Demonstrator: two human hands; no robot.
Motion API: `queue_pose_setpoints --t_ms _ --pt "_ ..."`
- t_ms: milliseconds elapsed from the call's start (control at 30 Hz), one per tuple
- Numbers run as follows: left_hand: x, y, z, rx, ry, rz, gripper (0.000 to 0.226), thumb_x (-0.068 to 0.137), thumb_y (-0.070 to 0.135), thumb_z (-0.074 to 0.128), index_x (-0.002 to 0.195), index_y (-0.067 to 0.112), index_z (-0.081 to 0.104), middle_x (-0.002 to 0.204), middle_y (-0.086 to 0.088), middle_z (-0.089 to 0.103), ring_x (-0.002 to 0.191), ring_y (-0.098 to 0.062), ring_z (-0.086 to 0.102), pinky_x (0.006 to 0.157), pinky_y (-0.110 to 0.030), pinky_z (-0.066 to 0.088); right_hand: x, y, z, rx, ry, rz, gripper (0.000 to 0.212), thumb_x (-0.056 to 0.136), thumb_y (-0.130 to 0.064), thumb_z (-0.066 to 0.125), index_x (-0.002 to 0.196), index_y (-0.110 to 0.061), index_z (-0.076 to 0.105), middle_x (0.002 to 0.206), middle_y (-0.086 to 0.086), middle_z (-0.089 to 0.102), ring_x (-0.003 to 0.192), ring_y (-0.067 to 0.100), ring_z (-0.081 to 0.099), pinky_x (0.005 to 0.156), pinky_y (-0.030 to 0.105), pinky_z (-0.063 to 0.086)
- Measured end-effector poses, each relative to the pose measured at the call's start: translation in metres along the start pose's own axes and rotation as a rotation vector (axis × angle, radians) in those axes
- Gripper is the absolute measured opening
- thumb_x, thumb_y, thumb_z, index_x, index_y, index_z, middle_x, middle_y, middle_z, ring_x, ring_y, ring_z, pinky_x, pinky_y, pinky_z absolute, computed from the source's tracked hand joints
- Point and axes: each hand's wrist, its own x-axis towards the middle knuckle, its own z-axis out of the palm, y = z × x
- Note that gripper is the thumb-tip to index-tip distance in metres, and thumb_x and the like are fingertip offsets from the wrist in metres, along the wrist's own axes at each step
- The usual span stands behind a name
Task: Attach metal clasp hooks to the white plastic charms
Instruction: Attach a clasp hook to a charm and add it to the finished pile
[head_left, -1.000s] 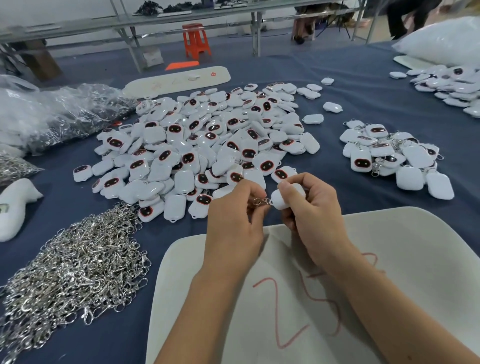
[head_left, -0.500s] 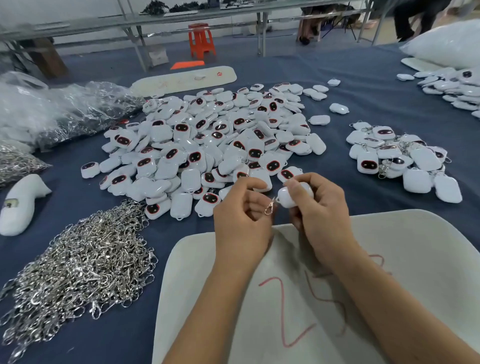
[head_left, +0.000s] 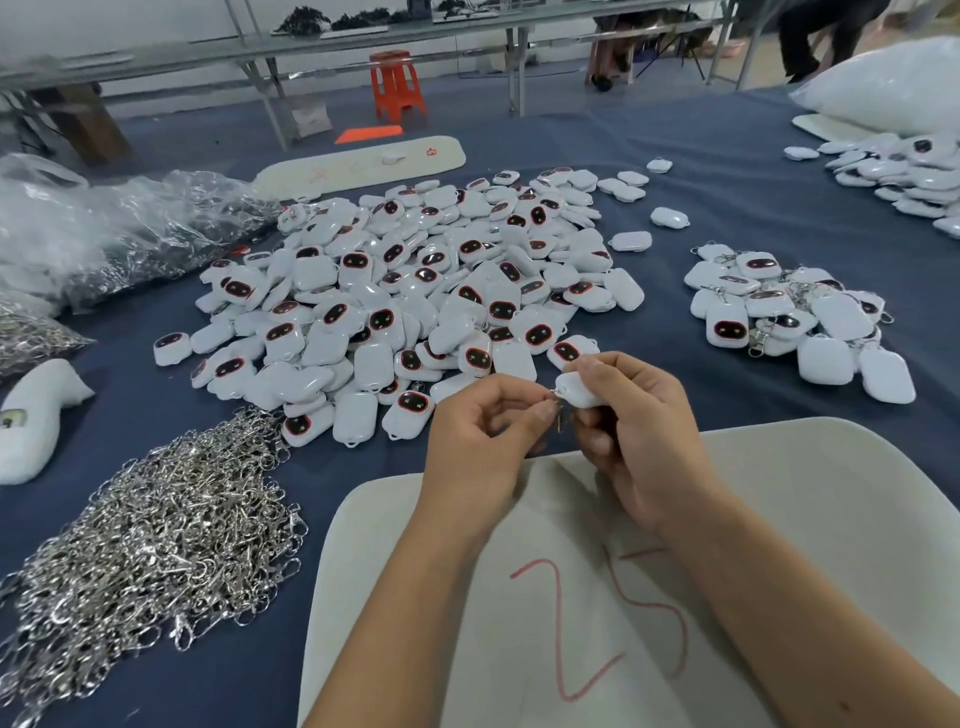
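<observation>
White rounded charm (head_left: 574, 389) pinched in right hand (head_left: 641, 441); left hand (head_left: 480, 447) pinches silver clasp hook (head_left: 558, 410).

White plastic charm (head_left: 574, 389) w/ metal clasp hook (head_left: 558, 410) dangling at its left end (both held above board)

My left hand (head_left: 480, 441) and right hand (head_left: 636, 431) meet near centre, fingers curled, fingertips pinching, forearms angled inward.
</observation>
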Motion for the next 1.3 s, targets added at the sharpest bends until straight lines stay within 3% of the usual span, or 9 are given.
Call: queue_pose_setpoints --t_ms 167,400,533,633,767,967,1133,1200,1300 --pt "0.0 -0.003 0.0 0.205 0.079 0.129 0.014 0.089 0.004 0.07 0.081 0.016 0.07 0.074 0.003 0.071 0.073 -0.013 0.066 0.073 -0.032 0.057 -0.002 0.003 0.001 -0.093 0.032 -0.119 0.017 0.103 -0.014 0.06 0.088 -0.006 0.062 0.06 0.004 0.05 0.044 0.016 0.034 0.04 0.023 0.026" --pt "-0.003 -0.001 -0.003 0.653 0.117 0.418 0.016 0.088 -0.001 0.068 0.081 0.014 0.066 0.076 0.007 0.064 0.075 -0.013 0.057 0.067 -0.025 0.044 -0.006 0.008 0.002 -0.369 0.075 -0.361 0.016 0.103 -0.012 0.063 0.087 -0.011 0.063 0.066 -0.004 0.058 0.054 0.013 0.047 0.048 0.028 0.043" --pt "-0.005 -0.001 0.001 0.771 0.143 0.485 0.015 0.086 -0.005 0.067 0.081 0.01 0.065 0.075 0.002 0.063 0.071 -0.013 0.05 0.065 -0.033 0.041 -0.007 0.012 0.002 -0.531 0.103 -0.474 0.015 0.101 -0.016 0.063 0.087 -0.018 0.063 0.071 -0.008 0.061 0.063 0.016 0.053 0.059 0.037 0.048" --pt "-0.005 -0.003 0.005 0.699 0.179 0.387 0.015 0.089 0.002 0.068 0.081 0.014 0.065 0.077 0.007 0.064 0.073 -0.013 0.056 0.068 -0.035 0.046 -0.006 0.013 0.002 -0.499 0.095 -0.465 0.011 0.099 -0.023 0.064 0.089 -0.019 0.064 0.074 -0.007 0.063 0.066 0.015 0.055 0.061 0.038 0.05" --pt "-0.005 -0.006 0.006 0.557 0.175 0.313 0.017 0.091 0.009 0.068 0.081 0.021 0.062 0.078 0.013 0.065 0.079 -0.012 0.063 0.07 -0.025 0.049 -0.001 0.013 0.001 -0.33 0.117 -0.366 0.009 0.098 -0.028 0.067 0.098 -0.02 0.065 0.07 0.0 0.066 0.054 0.012 0.054 0.051 0.027 0.046" --pt "0.0 -0.003 0.029 0.354 0.224 0.132 0.02 0.089 0.008 0.068 0.076 0.022 0.063 0.071 0.006 0.069 0.067 -0.011 0.065 0.061 -0.017 0.049 0.006 0.009 -0.005 -0.22 0.257 -0.306 0.015 0.097 -0.033 0.071 0.095 -0.019 0.065 0.064 0.001 0.066 0.051 0.013 0.054 0.048 0.025 0.046" --pt "0.033 0.005 0.077 0.185 0.211 -0.065 0.013 0.088 0.007 0.07 0.079 0.016 0.069 0.075 -0.008 0.074 0.076 -0.028 0.072 0.08 -0.046 0.06 0.02 -0.007 -0.028 -0.059 0.49 -0.294 0.012 0.101 -0.027 0.067 0.098 -0.017 0.063 0.06 -0.006 0.063 0.046 0.01 0.053 0.043 0.023 0.043" --pt "0.049 0.008 0.101 0.114 0.186 -0.121 0.009 0.087 0.008 0.073 0.082 0.014 0.071 0.077 -0.009 0.075 0.078 -0.026 0.073 0.084 -0.047 0.061 0.026 -0.016 -0.042 -0.016 0.531 -0.348 0.011 0.103 -0.023 0.065 0.109 -0.013 0.062 0.068 -0.005 0.069 0.052 0.012 0.059 0.047 0.024 0.047" --pt "0.071 0.014 0.129 -0.019 0.147 -0.091 0.007 0.091 0.007 0.07 0.093 0.012 0.074 0.084 -0.003 0.075 0.082 -0.015 0.071 0.086 -0.034 0.06 0.034 -0.028 -0.06 0.102 0.474 -0.431 0.049 0.103 -0.013 0.064 0.146 -0.01 0.041 0.104 0.002 0.078 0.087 0.017 0.076 0.07 0.025 0.059"
